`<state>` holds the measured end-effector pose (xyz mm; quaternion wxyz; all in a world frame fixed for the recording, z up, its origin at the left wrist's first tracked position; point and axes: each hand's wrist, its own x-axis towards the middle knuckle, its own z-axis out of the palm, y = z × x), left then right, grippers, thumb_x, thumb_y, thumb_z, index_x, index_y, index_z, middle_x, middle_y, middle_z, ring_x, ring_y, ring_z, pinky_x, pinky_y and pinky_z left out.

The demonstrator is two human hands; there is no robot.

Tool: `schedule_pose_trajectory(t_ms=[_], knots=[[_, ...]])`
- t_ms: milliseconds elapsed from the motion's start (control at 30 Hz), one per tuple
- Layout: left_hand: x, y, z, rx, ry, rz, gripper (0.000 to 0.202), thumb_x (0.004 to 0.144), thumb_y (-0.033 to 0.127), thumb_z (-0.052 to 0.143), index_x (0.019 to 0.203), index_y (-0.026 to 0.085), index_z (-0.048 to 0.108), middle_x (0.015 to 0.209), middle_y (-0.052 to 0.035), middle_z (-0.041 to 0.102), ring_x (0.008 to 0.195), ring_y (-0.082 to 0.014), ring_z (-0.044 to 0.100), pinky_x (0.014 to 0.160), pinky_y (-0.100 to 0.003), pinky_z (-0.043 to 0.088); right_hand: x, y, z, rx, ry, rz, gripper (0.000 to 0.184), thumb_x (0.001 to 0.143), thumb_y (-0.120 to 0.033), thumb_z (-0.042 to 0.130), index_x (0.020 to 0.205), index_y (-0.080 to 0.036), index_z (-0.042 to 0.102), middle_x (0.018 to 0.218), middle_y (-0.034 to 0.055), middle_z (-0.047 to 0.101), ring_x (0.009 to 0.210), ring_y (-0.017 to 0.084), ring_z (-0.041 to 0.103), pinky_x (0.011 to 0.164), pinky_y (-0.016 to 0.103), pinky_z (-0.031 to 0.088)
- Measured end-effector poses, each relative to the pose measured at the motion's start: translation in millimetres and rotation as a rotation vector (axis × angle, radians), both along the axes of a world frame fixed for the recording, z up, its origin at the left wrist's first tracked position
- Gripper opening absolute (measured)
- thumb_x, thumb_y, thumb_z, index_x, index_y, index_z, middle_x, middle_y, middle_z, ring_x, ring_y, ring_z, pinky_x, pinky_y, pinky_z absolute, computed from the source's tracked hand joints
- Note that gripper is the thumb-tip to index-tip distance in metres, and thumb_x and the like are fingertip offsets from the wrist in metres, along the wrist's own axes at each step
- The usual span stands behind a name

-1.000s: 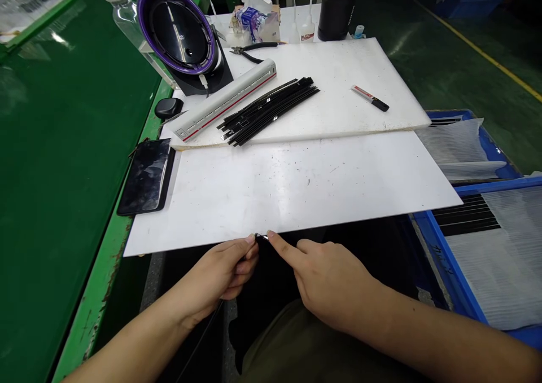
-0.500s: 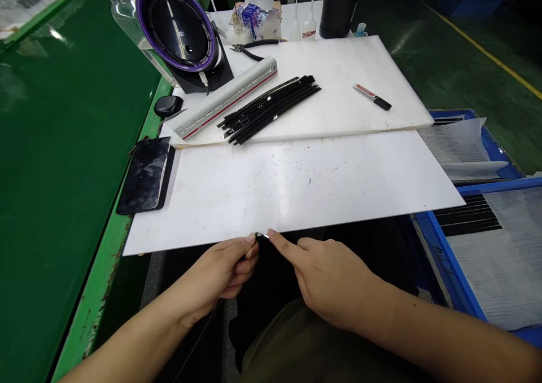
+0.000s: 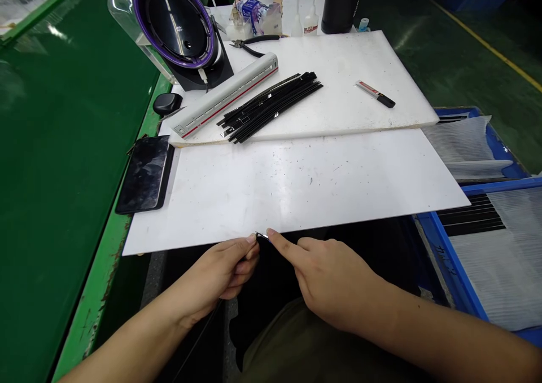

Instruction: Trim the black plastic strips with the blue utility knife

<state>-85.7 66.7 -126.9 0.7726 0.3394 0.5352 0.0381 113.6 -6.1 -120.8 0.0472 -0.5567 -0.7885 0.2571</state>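
Just below the front edge of the white board point(image 3: 296, 174), my left hand point(image 3: 232, 264) is closed, thumb and index finger pinching the end of a thin black strip point(image 3: 199, 338). The strip's tail hangs below that hand toward my lap. My right hand point(image 3: 326, 270) has its index finger stretched forward and the other fingers curled under. A small shiny piece point(image 3: 265, 236) shows beneath that fingertip, close to the pinched end; whatever the curled fingers hold is hidden. On the white foam slab point(image 3: 339, 101) lies a bundle of similar black strips point(image 3: 271, 106).
Beside the bundle is a long pale bar with a red line point(image 3: 228, 98). A marker-like stick point(image 3: 376, 94), cutting pliers point(image 3: 254, 45), a purple-rimmed fan point(image 3: 173, 25) and a black phone-like slab point(image 3: 144, 174) lie around. Blue crates point(image 3: 457, 264) stand at right.
My view has shifted slightly, so the board and the things on it sit a little differently in the picture. Both hands keep nearly the same pose and place.
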Motion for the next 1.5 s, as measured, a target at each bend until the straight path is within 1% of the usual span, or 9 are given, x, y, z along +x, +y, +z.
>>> schedule_pose_trajectory(t_ms=[267, 433, 533, 633, 733, 833, 1033, 1267, 1500], knots=[[0, 1, 0.4, 0.010, 0.004, 0.002, 0.039, 0.086, 0.054, 0.050, 0.072, 0.019, 0.042, 0.059, 0.0068, 0.028, 0.047, -0.0057, 0.014, 0.039, -0.019, 0.008, -8, -3, -0.1, 0.047, -0.169, 0.011, 0.078, 0.079, -0.012, 0.049, 0.151, -0.024, 0.022, 0.077, 0.0015, 0.054, 0.046, 0.013, 0.041, 0.043, 0.029, 0.012], [-1, 2, -1.0, 0.004, -0.014, -0.010, 0.039, 0.086, 0.053, 0.052, 0.071, 0.019, 0.041, 0.059, 0.0073, 0.027, 0.047, -0.0057, 0.014, 0.039, -0.018, 0.007, -15, -9, -3.5, 0.100, -0.224, 0.005, 0.081, 0.077, -0.011, 0.050, 0.152, -0.023, 0.021, 0.074, 0.0016, 0.051, 0.044, 0.013, 0.042, 0.040, 0.028, 0.011], [-2, 1, -0.2, 0.010, -0.017, -0.008, 0.038, 0.086, 0.052, 0.051, 0.070, 0.019, 0.042, 0.057, 0.0075, 0.027, 0.046, -0.0055, 0.015, 0.038, -0.018, 0.009, -13, -10, -8.5, 0.097, -0.209, -0.024, 0.079, 0.079, -0.011, 0.049, 0.152, -0.025, 0.021, 0.077, 0.0017, 0.053, 0.046, 0.014, 0.045, 0.041, 0.028, 0.015], [-3, -3, 3.6, 0.020, -0.004, -0.013, 0.035, 0.086, 0.051, 0.052, 0.072, 0.019, 0.047, 0.057, 0.0063, 0.034, 0.042, -0.0052, 0.021, 0.036, -0.018, 0.013, -6, -11, -9.7, 0.072, -0.121, -0.080, 0.072, 0.087, -0.012, 0.045, 0.152, -0.026, 0.018, 0.081, 0.0016, 0.056, 0.052, 0.016, 0.049, 0.045, 0.028, 0.022], [-3, -8, 7.1, 0.023, -0.037, -0.015, 0.032, 0.086, 0.048, 0.053, 0.080, 0.017, 0.057, 0.058, 0.0046, 0.041, 0.042, -0.0045, 0.022, 0.038, -0.017, 0.013, 2, -12, -5.1, 0.049, -0.028, -0.144, 0.065, 0.093, -0.014, 0.041, 0.152, -0.028, 0.018, 0.083, 0.0007, 0.058, 0.058, 0.017, 0.054, 0.050, 0.029, 0.028], [-2, -9, 6.0, 0.003, -0.074, 0.027, 0.035, 0.087, 0.048, 0.050, 0.087, 0.014, 0.061, 0.059, 0.0035, 0.042, 0.045, -0.0043, 0.021, 0.039, -0.017, 0.012, 5, -13, 0.2, 0.026, 0.003, -0.171, 0.061, 0.095, -0.016, 0.040, 0.151, -0.030, 0.022, 0.084, 0.0004, 0.059, 0.062, 0.018, 0.056, 0.052, 0.029, 0.030], [-1, -5, 0.3, -0.032, -0.071, 0.086, 0.031, 0.087, 0.044, 0.051, 0.075, 0.016, 0.051, 0.059, 0.0031, 0.041, 0.045, -0.0046, 0.024, 0.040, -0.016, 0.011, -3, -10, -0.1, 0.010, 0.000, -0.125, 0.060, 0.094, -0.015, 0.040, 0.150, -0.031, 0.025, 0.086, 0.0008, 0.062, 0.059, 0.018, 0.055, 0.050, 0.029, 0.025], [-1, -5, 3.6, -0.041, -0.062, 0.062, 0.032, 0.089, 0.046, 0.048, 0.074, 0.018, 0.045, 0.055, 0.0074, 0.030, 0.043, -0.0046, 0.017, 0.038, -0.016, 0.009, -10, -5, 3.9, -0.010, -0.016, -0.078, 0.060, 0.094, -0.016, 0.041, 0.150, -0.031, 0.025, 0.080, 0.0002, 0.060, 0.055, 0.017, 0.052, 0.048, 0.029, 0.022], [0, -3, 1.7, -0.012, -0.058, 0.058, 0.033, 0.089, 0.048, 0.048, 0.073, 0.019, 0.044, 0.056, 0.0076, 0.029, 0.044, -0.0046, 0.016, 0.037, -0.016, 0.009, -7, -3, 3.0, -0.001, -0.035, -0.054, 0.065, 0.091, -0.015, 0.043, 0.151, -0.030, 0.023, 0.080, -0.0002, 0.059, 0.054, 0.016, 0.049, 0.046, 0.028, 0.020]])
